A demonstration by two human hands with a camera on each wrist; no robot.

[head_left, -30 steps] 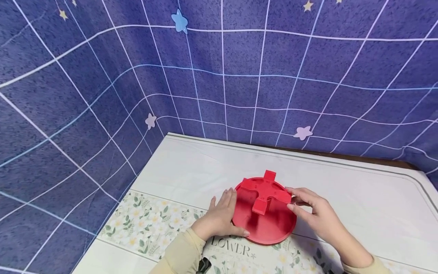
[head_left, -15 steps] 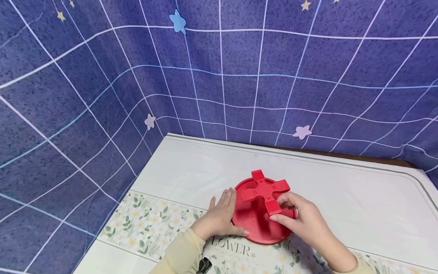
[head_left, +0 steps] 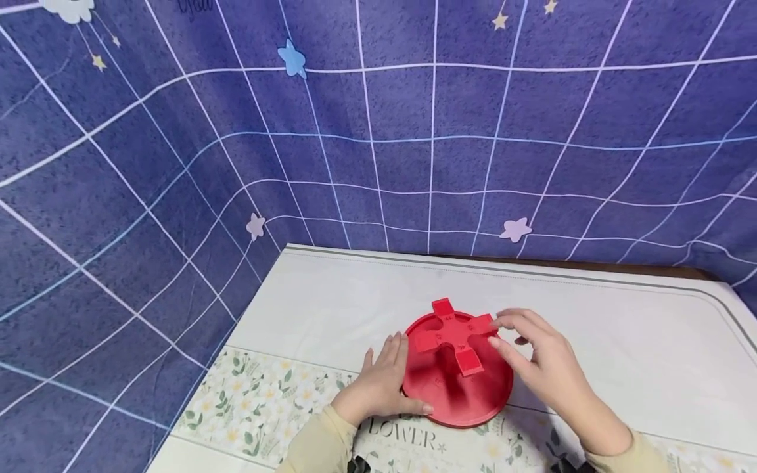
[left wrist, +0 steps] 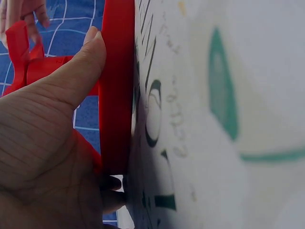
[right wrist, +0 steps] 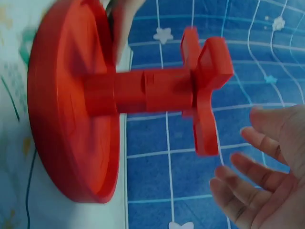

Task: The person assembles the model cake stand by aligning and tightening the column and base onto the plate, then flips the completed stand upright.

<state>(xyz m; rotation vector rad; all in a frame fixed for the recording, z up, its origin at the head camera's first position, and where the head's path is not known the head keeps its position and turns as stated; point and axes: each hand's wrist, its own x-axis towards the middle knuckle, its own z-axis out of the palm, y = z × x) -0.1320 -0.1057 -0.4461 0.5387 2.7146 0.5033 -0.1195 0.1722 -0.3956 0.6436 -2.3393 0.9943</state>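
Observation:
A red plastic stand has a round, rimmed base [head_left: 458, 401], a short thick post [right wrist: 143, 90] and a four-armed cross-shaped top [head_left: 455, 333] with small raised marks. My left hand [head_left: 381, 384] lies along the left side of the base, fingers straight and thumb [left wrist: 88, 59] at the rim. To the right of the cross is my right hand [head_left: 541, 355], thumb and fingers spread with nothing between them. The right wrist view shows those fingers [right wrist: 243, 191] apart from the cross. The base sits flat on the table.
The table [head_left: 355, 282] wears a white cover with a floral printed band [head_left: 260, 394] and lettering. Behind and to the left hangs a blue curtain [head_left: 384, 164] with grid lines and stars, right at the table's edges.
The cross top has turned on its post. My right hand gripped an arm of it half a second ago, then let go and moved right. The left hand stays at the base.

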